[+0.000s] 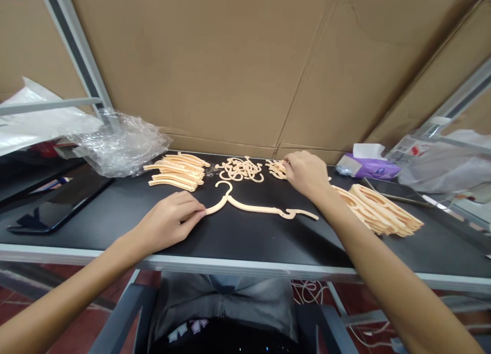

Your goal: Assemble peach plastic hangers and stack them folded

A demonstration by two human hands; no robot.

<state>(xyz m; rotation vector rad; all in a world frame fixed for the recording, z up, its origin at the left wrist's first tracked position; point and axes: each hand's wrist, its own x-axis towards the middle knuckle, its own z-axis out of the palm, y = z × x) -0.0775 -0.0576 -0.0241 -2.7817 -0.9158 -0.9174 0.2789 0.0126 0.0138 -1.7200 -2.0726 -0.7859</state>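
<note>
A peach plastic clothes hanger lies on the black tabletop in front of me, its hook pointing away. My left hand pinches the hanger's left arm; that end is hidden under the fingers. Toward the far edge, my right hand reaches over a pile of small peach pieces, with its fingers curled down and their tips partly hidden. A heap of peach hooks lies to the left of that pile. Long curved hanger arms are stacked further left.
At the right lies a stack of peach hanger parts beside my forearm. Behind it are a purple tissue pack and a dark phone-like slab. Clear plastic wrap and a black glossy panel occupy the left. Cardboard walls the back.
</note>
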